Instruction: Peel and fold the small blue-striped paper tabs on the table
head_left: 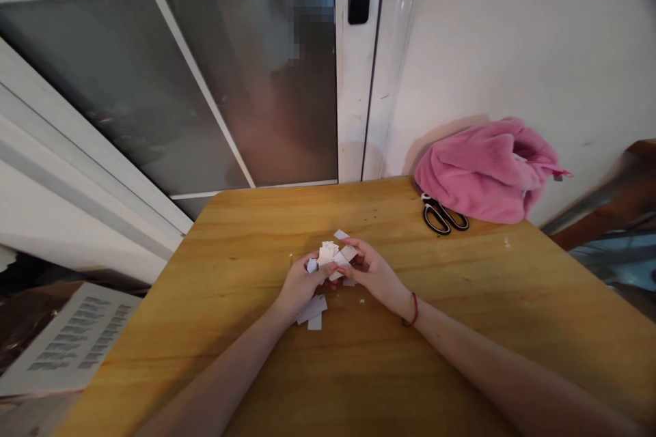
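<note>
Over the middle of the table, my left hand [301, 281] is closed on a loose bunch of small white paper pieces [326, 257], its thumb on top. My right hand [373, 273] comes in from the other side, thumb and fingers pinching paper slips [349, 253] at the right of the same bunch. The pieces fan out at odd angles, and the hands nearly meet. Beneath my left wrist, a few more paper slips [314, 309] lie overlapping on the wood. One small slip [341, 235] shows just beyond my right fingertips. Whether the slips carry writing is too small to tell.
On the wooden table [246, 225], black-handled scissors [443, 216] lie at the back right, partly under a pink plush cloth [486, 167] against the wall. A glass-paned door [256, 68] borders the back edge. A box with printed text [72, 334] stands at the lower left.
</note>
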Motion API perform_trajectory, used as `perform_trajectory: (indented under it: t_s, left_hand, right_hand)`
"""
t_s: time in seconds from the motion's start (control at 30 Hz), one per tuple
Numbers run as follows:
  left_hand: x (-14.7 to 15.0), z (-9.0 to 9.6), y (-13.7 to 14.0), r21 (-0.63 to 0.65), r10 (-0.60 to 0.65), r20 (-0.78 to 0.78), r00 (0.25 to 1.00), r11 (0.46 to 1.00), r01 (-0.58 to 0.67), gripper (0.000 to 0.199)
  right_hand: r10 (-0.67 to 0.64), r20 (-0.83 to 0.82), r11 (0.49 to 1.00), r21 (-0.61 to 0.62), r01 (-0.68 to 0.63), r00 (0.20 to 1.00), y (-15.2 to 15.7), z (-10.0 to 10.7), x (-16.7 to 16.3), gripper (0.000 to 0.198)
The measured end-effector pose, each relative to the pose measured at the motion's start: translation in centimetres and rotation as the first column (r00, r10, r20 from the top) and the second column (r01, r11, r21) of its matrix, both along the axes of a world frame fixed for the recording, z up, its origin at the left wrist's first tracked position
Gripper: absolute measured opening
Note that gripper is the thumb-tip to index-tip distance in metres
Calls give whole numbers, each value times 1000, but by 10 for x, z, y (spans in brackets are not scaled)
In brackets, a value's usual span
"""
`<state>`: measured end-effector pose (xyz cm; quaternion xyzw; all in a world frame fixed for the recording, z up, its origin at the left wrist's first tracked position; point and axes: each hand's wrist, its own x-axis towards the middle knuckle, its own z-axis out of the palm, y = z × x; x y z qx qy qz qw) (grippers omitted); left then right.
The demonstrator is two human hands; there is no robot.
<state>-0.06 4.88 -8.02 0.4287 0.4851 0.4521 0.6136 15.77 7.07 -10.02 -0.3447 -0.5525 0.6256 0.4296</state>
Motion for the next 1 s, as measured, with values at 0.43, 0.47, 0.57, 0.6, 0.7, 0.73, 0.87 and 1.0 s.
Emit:
perform_trajectory:
  t_s: [0.43, 0.47, 0.57, 0.6, 0.7, 0.73, 0.87, 1.0]
  left_hand:
    - [-1, 0, 0, 1, -55, 8, 998, 999, 55, 44]
    - [-1, 0, 0, -1, -54, 4, 999, 999, 54, 47]
    - [1, -1, 1, -16, -9, -38, 999, 1000, 8, 45]
    - [1, -1, 0, -21, 1, -49, 999, 1000, -2, 44]
    - [2, 0, -1, -5, 36, -92, 995, 999, -36, 39]
    - [2, 0, -1, 5, 54, -104, 993, 999, -54, 38]
    - [-1, 0, 0, 41, 119, -119, 986, 993, -115, 40]
    - [-3, -2, 2, 90, 75, -72, 995, 994, -68, 39]
  right_hand:
    - [-187, 112, 982, -1, 188, 976, -1, 4, 1, 33]
    - [-181, 99, 983, 2, 182, 978, -1, 4, 1, 33]
    - [-143, 48, 989, 34, 141, 989, -1, 5, 2, 31]
    - [-125, 39, 991, 54, 122, 991, -2, 6, 2, 30]
    - [-55, 111, 988, 152, 38, 992, -4, 9, 4, 27]
    - [-41, 165, 979, 205, 6, 985, -5, 9, 4, 24]
    - [-86, 371, 916, 394, -73, 925, -7, 11, 2, 19]
    - [-151, 463, 895, 439, -78, 873, -9, 12, 1, 21]
